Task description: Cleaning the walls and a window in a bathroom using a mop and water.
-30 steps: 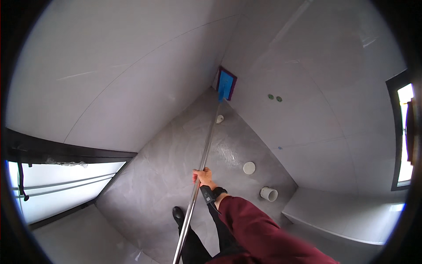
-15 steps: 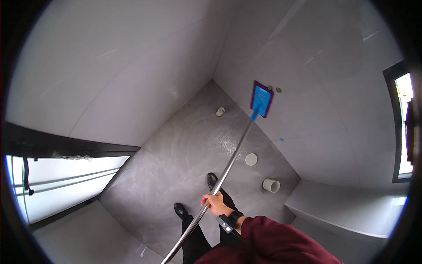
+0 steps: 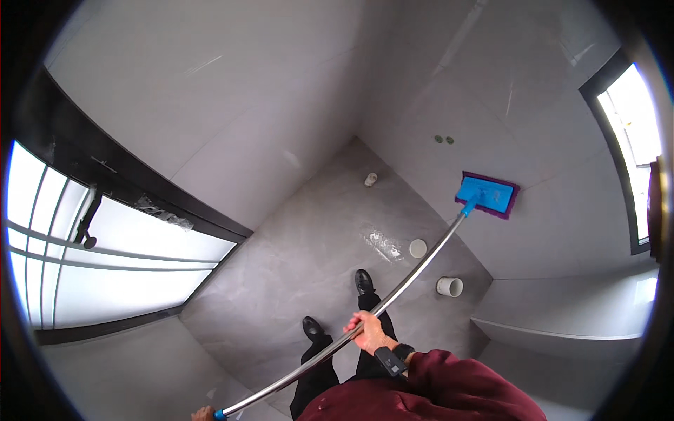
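Pole (image 3: 404, 285) (smooth metal), rectangular blue mop head (image 3: 489, 194)

Bathroom-like room (image 3: 295, 245) with floor pipes (image 3: 445, 285)

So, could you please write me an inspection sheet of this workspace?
Surface: grey floor, with a shiny, wet-looking patch.
Job's things: flat mop with a blue head, purple-edged pad and metal pole; the head is over the right-hand wall, contact unclear.
Clutter: crumpled clear film by the door frame.
Grippers: right hand closed around the pole; left hand at its blue end, cut off by the picture's edge, grip unclear.
Cables: nothing seen.
Surroundings: bright-paned door left, dark-framed window right, three whitish round fittings at the floor, including an open pipe.
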Demonstrator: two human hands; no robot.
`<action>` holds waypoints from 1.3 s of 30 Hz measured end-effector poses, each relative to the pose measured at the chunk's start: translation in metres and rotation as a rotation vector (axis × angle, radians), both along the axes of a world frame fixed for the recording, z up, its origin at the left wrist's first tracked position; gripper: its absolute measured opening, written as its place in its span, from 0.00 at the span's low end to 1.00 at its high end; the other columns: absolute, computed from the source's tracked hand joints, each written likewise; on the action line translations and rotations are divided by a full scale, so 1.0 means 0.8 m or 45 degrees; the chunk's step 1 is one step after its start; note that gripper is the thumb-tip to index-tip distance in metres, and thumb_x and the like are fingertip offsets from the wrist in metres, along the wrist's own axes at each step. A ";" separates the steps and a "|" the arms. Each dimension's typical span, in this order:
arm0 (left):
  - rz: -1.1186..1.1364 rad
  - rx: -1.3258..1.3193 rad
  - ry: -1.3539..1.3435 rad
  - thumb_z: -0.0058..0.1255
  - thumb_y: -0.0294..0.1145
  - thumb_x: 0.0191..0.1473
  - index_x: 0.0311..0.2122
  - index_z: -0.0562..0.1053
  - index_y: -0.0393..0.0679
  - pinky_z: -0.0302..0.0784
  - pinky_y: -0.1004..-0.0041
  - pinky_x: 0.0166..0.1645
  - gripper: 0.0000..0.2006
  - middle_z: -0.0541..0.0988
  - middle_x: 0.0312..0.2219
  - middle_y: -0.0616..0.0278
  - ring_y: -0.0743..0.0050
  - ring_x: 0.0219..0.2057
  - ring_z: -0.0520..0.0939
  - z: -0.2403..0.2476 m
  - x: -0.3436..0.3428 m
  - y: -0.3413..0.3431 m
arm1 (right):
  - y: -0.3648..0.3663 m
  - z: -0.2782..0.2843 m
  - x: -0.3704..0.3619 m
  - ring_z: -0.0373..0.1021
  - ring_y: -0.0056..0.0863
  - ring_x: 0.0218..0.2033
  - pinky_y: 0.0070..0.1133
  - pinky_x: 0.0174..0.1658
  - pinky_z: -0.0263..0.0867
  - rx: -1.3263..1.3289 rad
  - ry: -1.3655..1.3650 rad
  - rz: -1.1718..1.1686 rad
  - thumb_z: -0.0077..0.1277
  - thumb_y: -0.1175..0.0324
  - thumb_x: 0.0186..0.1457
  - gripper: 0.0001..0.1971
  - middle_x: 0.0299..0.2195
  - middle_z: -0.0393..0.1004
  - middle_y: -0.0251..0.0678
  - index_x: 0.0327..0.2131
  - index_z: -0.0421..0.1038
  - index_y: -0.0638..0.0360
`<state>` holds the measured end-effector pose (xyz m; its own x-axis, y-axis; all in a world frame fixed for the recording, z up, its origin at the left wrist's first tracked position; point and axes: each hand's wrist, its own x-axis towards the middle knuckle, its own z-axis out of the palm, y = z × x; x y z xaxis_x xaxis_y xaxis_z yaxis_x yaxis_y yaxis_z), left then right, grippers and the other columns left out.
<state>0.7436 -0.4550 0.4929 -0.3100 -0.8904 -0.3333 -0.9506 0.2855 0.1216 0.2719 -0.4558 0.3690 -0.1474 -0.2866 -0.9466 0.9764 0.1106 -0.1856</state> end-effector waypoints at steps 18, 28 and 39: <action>0.788 -0.305 -0.472 0.51 0.51 0.39 0.32 0.74 0.48 0.66 0.66 0.22 0.19 0.74 0.15 0.59 0.63 0.16 0.73 -0.117 0.059 0.221 | -0.186 0.171 0.006 0.62 0.24 0.16 0.22 0.20 0.63 -0.713 0.271 0.422 0.49 0.70 0.46 0.08 0.17 0.63 0.33 0.25 0.60 0.59; 0.802 0.482 -0.216 0.42 0.50 0.42 0.30 0.73 0.41 0.67 0.55 0.27 0.21 0.73 0.20 0.41 0.39 0.25 0.74 -0.106 -0.144 0.171 | -0.251 -0.014 -0.073 0.57 0.22 0.08 0.23 0.10 0.56 -0.312 0.543 0.497 0.50 0.70 0.45 0.09 0.11 0.60 0.32 0.24 0.59 0.59; 0.956 0.766 -0.056 0.46 0.43 0.41 0.31 0.73 0.42 0.68 0.57 0.27 0.16 0.74 0.19 0.45 0.42 0.24 0.74 -0.109 -0.274 0.247 | -0.189 -0.091 -0.139 0.56 0.24 0.05 0.22 0.07 0.54 -0.289 0.534 0.656 0.44 0.74 0.43 0.04 0.10 0.60 0.34 0.22 0.60 0.61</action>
<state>0.5247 -0.2575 0.4059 0.2945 -0.5279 -0.7966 -0.8672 -0.4978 0.0092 0.1607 -0.6069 0.2961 -0.2791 -0.6022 -0.7480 0.6509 0.4540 -0.6084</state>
